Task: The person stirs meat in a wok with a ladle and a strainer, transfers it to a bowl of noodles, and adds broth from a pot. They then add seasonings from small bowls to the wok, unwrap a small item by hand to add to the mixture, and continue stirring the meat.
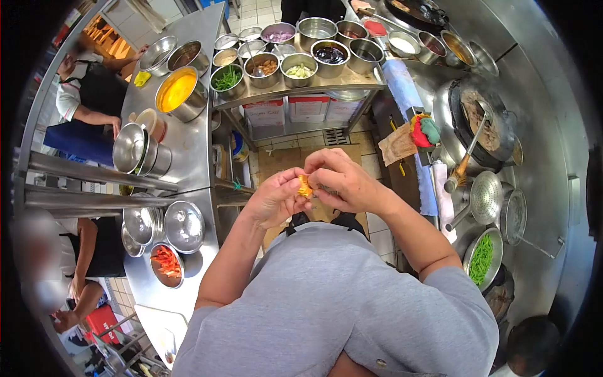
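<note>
My left hand (271,200) is closed around a small crinkled yellow-orange thing (304,186), held in front of my body; its kind is not clear. My right hand (344,179) has its fingers bent and pressed together against the same thing, touching my left fingertips. What lies under the right fingers is partly hidden. Beyond the hands, bowls of chopped green vegetable (228,80), pale chopped pieces (299,70) and dark sauce (330,55) stand on a steel table (270,94).
To the right, a wok (483,119) holds meat with a ladle (476,138) in it. A strainer (486,196) and a bowl of green beans (482,259) sit nearby. On the left counter are a pot of yellow liquid (177,91) and cut red vegetables (166,261). Two people stand beyond it.
</note>
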Demonstrator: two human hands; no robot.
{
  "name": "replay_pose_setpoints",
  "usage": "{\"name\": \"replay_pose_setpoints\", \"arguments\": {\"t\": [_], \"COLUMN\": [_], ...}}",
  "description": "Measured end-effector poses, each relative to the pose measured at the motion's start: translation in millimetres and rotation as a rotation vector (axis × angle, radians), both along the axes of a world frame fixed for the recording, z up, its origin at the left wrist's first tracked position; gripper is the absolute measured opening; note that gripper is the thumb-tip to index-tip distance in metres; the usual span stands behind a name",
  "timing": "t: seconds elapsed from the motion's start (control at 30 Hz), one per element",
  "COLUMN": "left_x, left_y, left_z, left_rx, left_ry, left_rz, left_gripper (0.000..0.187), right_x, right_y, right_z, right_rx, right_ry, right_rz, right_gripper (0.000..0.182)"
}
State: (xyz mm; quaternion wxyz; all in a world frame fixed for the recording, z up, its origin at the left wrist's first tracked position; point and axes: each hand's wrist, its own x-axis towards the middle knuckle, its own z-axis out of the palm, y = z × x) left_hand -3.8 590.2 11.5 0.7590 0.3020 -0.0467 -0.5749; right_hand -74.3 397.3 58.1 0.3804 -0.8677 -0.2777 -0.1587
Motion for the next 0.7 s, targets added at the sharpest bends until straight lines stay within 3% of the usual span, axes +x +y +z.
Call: {"name": "replay_pose_setpoints", "arguments": {"t": [0.1,0.2,0.3,0.37,0.43,0.57,0.7], "left_x": [-1.3,-2.8,4.4,3.6,2.6,2.5,-1.1], "left_y": [-1.5,-9.0,-18.2,-29.5,-45.0,-81.4,-119.6], "left_z": [-2.2,1.3,8.4,23.6,27.4,23.3,24.4], "left_rx": [-0.179,-0.243,-0.209,-0.138,0.057,0.141,0.135], "left_ry": [0.096,0.088,-0.064,-0.106,-0.377,-0.611,-0.738], "left_rz": [0.023,0.06,0.113,0.087,0.02,-0.01,-0.002], "left_gripper": [0.027,0.024,0.03,0.038,0.042,0.036,0.037], "right_x": [1.9,-3.2,-11.8,-19.1,-27.3,-41.2,-53.2], "right_y": [-5.7,-14.8,-28.0,-36.7,-44.4,-74.6,-103.9], "right_z": [-0.6,-4.3,-15.9,-21.4,-20.0,-19.0,-20.0], "right_rx": [0.047,0.414,0.444,0.415,0.27,0.185,0.178], "right_ry": [-0.011,-0.005,-0.016,-0.037,-0.013,0.022,0.062], "right_rz": [0.005,-0.031,-0.104,-0.115,-0.161,-0.364,-0.355], "right_gripper": [0.014,0.012,0.016,0.016,0.018,0.017,0.016]}}
